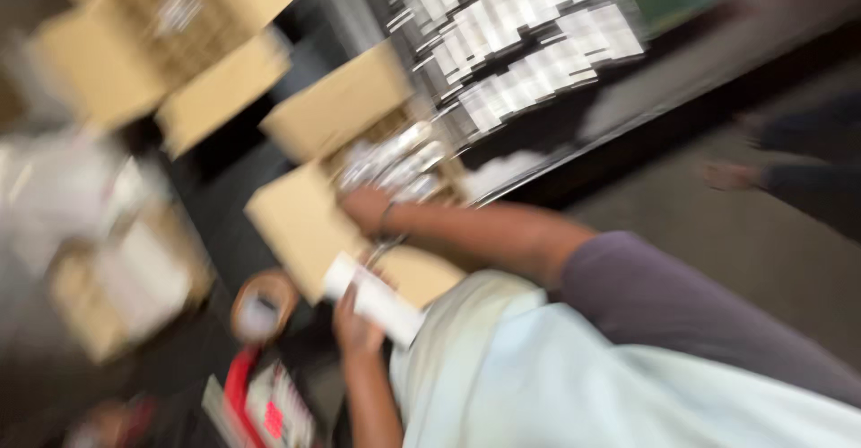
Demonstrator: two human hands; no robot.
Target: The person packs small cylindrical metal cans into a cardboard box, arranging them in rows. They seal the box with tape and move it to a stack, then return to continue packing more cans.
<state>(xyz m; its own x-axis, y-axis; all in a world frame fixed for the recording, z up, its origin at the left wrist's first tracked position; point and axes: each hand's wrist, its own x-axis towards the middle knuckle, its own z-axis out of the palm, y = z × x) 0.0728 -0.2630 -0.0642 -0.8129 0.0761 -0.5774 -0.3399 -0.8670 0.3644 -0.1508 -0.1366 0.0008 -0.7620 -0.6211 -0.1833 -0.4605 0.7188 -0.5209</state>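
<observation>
Your right hand point(366, 208) rests in the open box point(359, 188) ahead of you. Your left hand point(354, 327) holds a flat packet point(377, 300) just before it, tape roll point(262, 306) to its left.

There is only one view, from a camera worn on the person's head. It looks down and forward over the pale shirt point(574, 367) and both arms, tilted hard so that the dark table point(224, 224) runs slantwise up the frame. It sits close: the hands fill the middle, an open box point(359, 179) lies just past them, and floor point(717, 242) shows to the right. Everything is blurred.
</observation>
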